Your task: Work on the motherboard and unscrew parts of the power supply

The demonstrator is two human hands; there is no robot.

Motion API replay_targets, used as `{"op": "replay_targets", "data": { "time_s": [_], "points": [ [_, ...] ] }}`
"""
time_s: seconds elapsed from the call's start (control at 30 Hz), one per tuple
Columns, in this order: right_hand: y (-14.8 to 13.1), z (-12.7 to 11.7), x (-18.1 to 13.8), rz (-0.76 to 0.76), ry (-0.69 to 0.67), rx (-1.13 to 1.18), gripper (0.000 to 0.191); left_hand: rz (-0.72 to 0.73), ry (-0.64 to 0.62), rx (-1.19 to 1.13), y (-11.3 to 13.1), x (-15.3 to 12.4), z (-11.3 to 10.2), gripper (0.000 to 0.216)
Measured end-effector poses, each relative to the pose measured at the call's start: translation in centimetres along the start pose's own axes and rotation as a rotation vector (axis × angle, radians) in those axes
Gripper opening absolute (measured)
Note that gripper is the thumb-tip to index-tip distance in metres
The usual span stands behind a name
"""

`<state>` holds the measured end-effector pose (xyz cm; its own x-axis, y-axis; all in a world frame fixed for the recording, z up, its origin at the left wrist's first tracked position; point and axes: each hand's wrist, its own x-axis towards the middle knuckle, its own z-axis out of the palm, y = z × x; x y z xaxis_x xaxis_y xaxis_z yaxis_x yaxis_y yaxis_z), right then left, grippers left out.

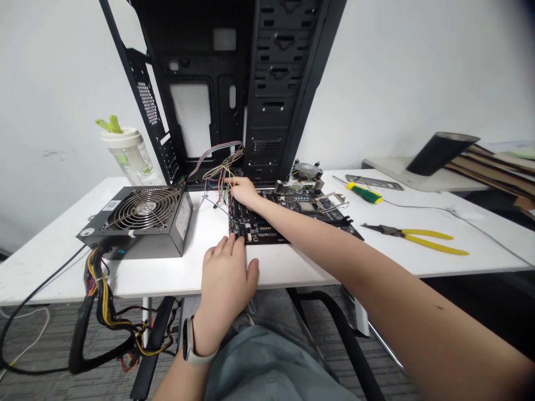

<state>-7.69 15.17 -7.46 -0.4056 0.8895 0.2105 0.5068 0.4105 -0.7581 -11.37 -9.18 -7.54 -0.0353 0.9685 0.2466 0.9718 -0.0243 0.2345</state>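
A black motherboard [292,214] lies flat on the white table [317,262]. My left hand [225,278] rests flat near the table's front edge, fingers stretched out, fingertips touching the board's near-left corner. My right hand [243,192] reaches over the board's far-left corner, fingers pinched on the thin coloured wires [221,164] that run out of the open black computer case [234,83] standing behind. What exactly sits between the fingertips is too small to make out beyond the wires.
A power supply [140,220] with a fan grille sits left, its cable bundle [100,312] hanging off the table. A clear bottle [127,156] stands behind it. A screwdriver [363,192], yellow-handled pliers [418,236] and a metal plate [376,182] lie right. A cooler fan [307,170] sits behind the board.
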Motion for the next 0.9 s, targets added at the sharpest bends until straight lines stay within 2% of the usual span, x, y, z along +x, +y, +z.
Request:
{"op": "replay_targets", "data": {
  "time_s": [0.17, 0.33, 0.63, 0.9],
  "points": [
    [-1.0, -1.0, 0.6, 0.029, -0.081, -0.155, 0.039, 0.008, 0.01, -0.001, 0.0, -0.1, -0.1, 0.044],
    [-0.5, -1.3, 0.7, 0.043, -0.105, -0.247, 0.039, 0.004, 0.006, -0.002, 0.0, 0.0, -0.2, 0.045],
    [0.3, -1.1, 0.3, 0.011, -0.089, -0.267, 0.039, -0.033, 0.006, 0.018, 0.3, 0.0, 0.0, 0.043],
    [1.0, -0.7, 0.8, -0.009, -0.058, -0.266, 0.04, 0.0, 0.002, 0.041, 0.4, -0.1, 0.0, 0.046]
  ]
}}
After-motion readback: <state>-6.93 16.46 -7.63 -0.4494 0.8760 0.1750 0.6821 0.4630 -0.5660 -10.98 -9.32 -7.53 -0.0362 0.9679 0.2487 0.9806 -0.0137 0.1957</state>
